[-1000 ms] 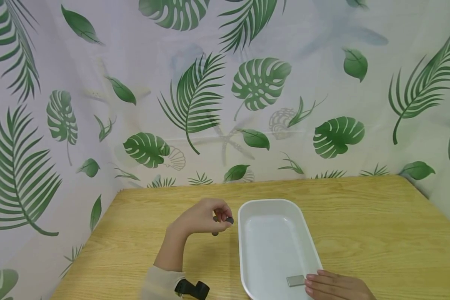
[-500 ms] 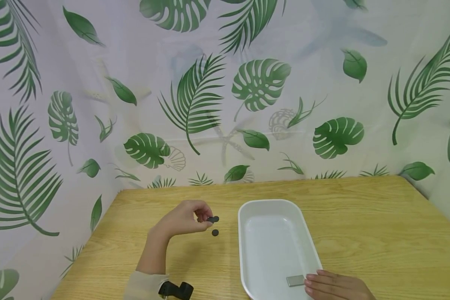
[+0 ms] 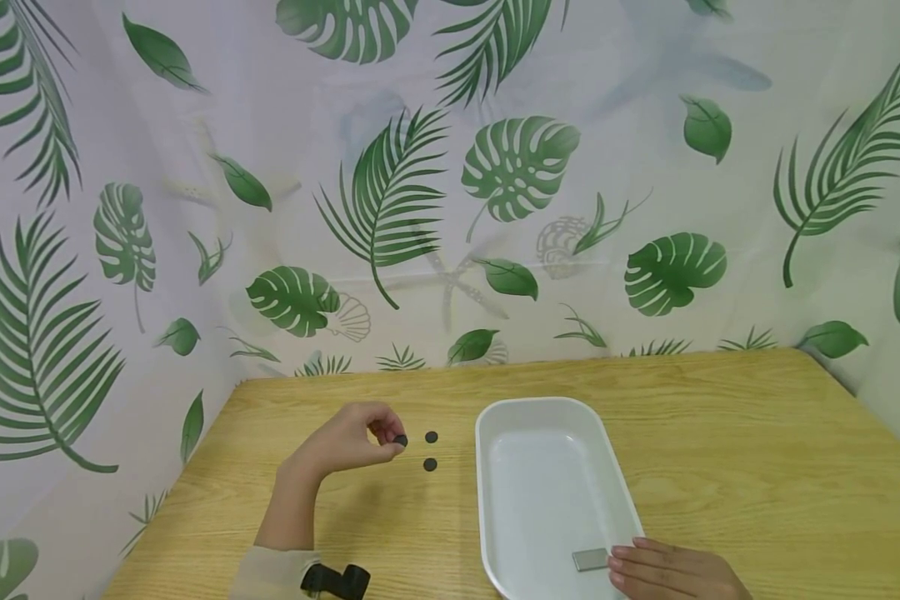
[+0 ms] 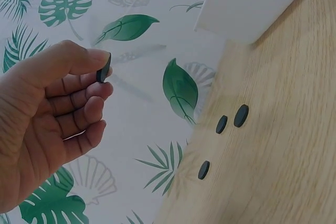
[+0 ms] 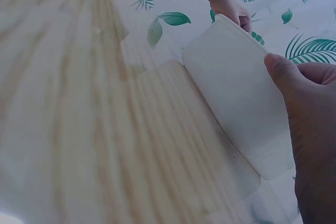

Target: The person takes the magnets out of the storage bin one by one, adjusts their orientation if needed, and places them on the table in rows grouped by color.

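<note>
A pale cloth backdrop [image 3: 495,250], printed with green monstera leaves [image 3: 678,273], palm fronds [image 3: 387,196] and faint starfish [image 3: 451,277], rose behind the yellowish wood-grain worktop [image 3: 757,467] and along both its sides, under soft light.

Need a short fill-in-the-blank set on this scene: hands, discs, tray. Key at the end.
1. The left hand pinches a dark disc, while the left wrist view shows ____ other discs on the table.
2. The right hand holds the rim of a tray whose colour is ____.
3. The grey rectangular piece in it lies closer to the ____ hand.

Missing words: three; white; right.
</note>
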The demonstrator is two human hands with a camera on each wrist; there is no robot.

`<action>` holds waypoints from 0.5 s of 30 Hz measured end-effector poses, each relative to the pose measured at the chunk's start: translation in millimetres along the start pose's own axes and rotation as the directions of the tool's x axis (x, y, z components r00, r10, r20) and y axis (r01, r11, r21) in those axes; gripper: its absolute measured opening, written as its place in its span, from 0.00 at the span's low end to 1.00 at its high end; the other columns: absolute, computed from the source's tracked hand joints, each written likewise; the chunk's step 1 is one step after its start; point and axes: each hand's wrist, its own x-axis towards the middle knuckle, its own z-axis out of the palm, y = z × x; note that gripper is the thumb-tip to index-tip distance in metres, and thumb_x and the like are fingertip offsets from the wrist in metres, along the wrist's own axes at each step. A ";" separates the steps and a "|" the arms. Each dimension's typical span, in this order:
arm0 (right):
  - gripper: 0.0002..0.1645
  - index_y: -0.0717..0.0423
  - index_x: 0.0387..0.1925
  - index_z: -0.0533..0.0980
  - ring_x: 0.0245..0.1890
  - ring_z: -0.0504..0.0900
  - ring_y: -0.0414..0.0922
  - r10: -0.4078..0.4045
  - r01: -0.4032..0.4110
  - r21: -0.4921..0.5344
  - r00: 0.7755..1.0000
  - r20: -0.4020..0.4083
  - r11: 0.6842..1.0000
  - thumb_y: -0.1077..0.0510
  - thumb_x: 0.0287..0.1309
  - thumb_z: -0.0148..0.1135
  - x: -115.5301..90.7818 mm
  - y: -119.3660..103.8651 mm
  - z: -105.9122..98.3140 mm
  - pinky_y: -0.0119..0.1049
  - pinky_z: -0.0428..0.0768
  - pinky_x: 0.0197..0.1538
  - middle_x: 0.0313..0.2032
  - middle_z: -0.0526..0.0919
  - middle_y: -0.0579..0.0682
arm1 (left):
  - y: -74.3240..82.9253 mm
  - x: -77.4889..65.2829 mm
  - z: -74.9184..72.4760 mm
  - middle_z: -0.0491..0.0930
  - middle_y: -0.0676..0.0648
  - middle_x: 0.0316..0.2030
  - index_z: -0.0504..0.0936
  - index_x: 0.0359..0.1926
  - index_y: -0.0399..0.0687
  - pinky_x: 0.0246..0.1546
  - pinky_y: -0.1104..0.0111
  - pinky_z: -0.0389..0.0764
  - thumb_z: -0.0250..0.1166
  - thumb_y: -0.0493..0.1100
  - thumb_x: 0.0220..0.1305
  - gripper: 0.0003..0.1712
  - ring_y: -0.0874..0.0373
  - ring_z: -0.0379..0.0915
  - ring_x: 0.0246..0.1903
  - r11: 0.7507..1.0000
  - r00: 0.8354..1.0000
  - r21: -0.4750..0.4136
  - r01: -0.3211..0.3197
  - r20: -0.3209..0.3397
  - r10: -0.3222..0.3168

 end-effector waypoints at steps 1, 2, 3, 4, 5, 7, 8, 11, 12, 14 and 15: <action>0.20 0.76 0.46 0.77 0.58 0.75 0.53 -0.002 0.002 -0.001 1.000 0.001 1.000 0.59 0.67 0.52 -0.4 0.2 0.0 0.38 0.67 0.64 0.45 0.82 0.64 | -0.4 -0.4 0.1 0.78 0.54 0.30 0.80 0.35 0.48 0.35 0.70 0.77 0.66 0.40 0.57 0.05 0.62 0.73 0.30 1.000 1.000 0.000 0.005 -0.001 -0.005; 0.20 0.76 0.46 0.77 0.58 0.75 0.53 0.000 0.000 0.000 1.000 0.002 1.000 0.59 0.67 0.52 -0.9 0.3 0.0 0.38 0.67 0.64 0.45 0.82 0.64 | -1.0 -0.7 0.1 0.78 0.54 0.30 0.80 0.35 0.47 0.35 0.70 0.77 0.66 0.41 0.57 0.05 0.62 0.73 0.30 1.000 1.000 -0.001 0.007 -0.002 -0.007; 0.21 0.76 0.46 0.77 0.58 0.75 0.53 0.001 -0.001 0.001 1.000 0.003 1.000 0.59 0.66 0.52 -1.5 0.3 0.0 0.38 0.67 0.64 0.45 0.83 0.64 | -1.7 -1.0 0.2 0.78 0.54 0.31 0.80 0.35 0.47 0.35 0.70 0.77 0.66 0.41 0.58 0.05 0.62 0.73 0.30 1.000 1.000 -0.002 0.007 -0.004 -0.007; 0.21 0.76 0.46 0.77 0.58 0.75 0.53 0.002 -0.002 0.002 1.000 0.004 1.000 0.59 0.66 0.52 -2.3 0.3 0.1 0.38 0.67 0.64 0.45 0.82 0.64 | -2.5 -1.1 0.3 0.78 0.54 0.31 0.80 0.35 0.46 0.35 0.70 0.77 0.66 0.41 0.58 0.05 0.62 0.73 0.30 1.000 1.000 -0.004 0.007 -0.007 -0.007; 0.21 0.76 0.46 0.77 0.58 0.75 0.53 0.000 0.000 0.002 1.000 0.007 1.000 0.59 0.66 0.52 -3.1 0.5 0.1 0.38 0.67 0.64 0.45 0.82 0.64 | -3.6 -1.3 0.6 0.78 0.54 0.31 0.80 0.35 0.46 0.35 0.70 0.77 0.66 0.41 0.58 0.05 0.62 0.73 0.30 1.000 1.000 -0.007 0.005 -0.010 -0.005; 0.21 0.76 0.46 0.77 0.58 0.75 0.53 -0.007 0.007 -0.003 1.000 0.013 1.000 0.59 0.67 0.51 -4.7 0.9 0.1 0.38 0.66 0.64 0.46 0.82 0.64 | -6.4 -1.2 1.4 0.78 0.54 0.31 0.80 0.35 0.45 0.35 0.70 0.76 0.66 0.41 0.58 0.06 0.62 0.73 0.30 1.000 1.000 -0.012 -0.002 -0.017 0.002; 0.21 0.76 0.47 0.77 0.58 0.75 0.53 -0.009 0.009 -0.004 1.000 0.016 1.000 0.59 0.67 0.51 -5.5 1.1 0.1 0.38 0.66 0.64 0.46 0.82 0.65 | -8.3 -1.2 2.1 0.78 0.53 0.31 0.80 0.35 0.45 0.35 0.69 0.76 0.66 0.41 0.58 0.06 0.62 0.73 0.30 1.000 1.000 -0.015 -0.006 -0.022 0.006; 0.22 0.76 0.47 0.76 0.59 0.74 0.54 -0.017 0.017 -0.005 1.000 0.024 1.000 0.59 0.68 0.49 -7.5 1.6 0.0 0.39 0.66 0.64 0.47 0.81 0.65 | -14.9 -1.1 5.3 0.78 0.53 0.31 0.80 0.35 0.45 0.35 0.69 0.76 0.67 0.41 0.58 0.06 0.61 0.72 0.30 1.000 0.999 -0.022 -0.003 -0.036 0.002; 0.22 0.77 0.47 0.76 0.59 0.74 0.54 -0.020 0.020 -0.005 0.999 0.025 1.000 0.59 0.68 0.49 -8.1 1.7 0.0 0.39 0.66 0.64 0.47 0.81 0.65 | -17.4 -1.2 6.7 0.78 0.53 0.31 0.80 0.35 0.45 0.34 0.70 0.76 0.67 0.42 0.57 0.06 0.61 0.72 0.30 1.000 0.999 -0.025 0.004 -0.039 -0.005; 0.22 0.77 0.47 0.76 0.59 0.74 0.54 -0.024 0.024 -0.001 0.999 0.028 1.000 0.58 0.68 0.48 -9.3 2.1 0.1 0.39 0.66 0.64 0.47 0.81 0.66 | -21.6 -1.5 9.1 0.78 0.54 0.30 0.80 0.35 0.45 0.33 0.70 0.75 0.67 0.41 0.57 0.06 0.61 0.72 0.29 0.999 0.999 -0.033 0.021 -0.045 -0.022; 0.22 0.77 0.47 0.76 0.59 0.74 0.54 -0.028 0.028 -0.001 0.999 0.029 1.000 0.58 0.68 0.48 -9.8 2.5 0.1 0.39 0.66 0.64 0.48 0.81 0.66 | -23.6 -1.7 10.3 0.78 0.54 0.30 0.80 0.35 0.45 0.33 0.71 0.75 0.67 0.41 0.57 0.06 0.61 0.72 0.29 0.999 0.998 -0.037 0.030 -0.047 -0.032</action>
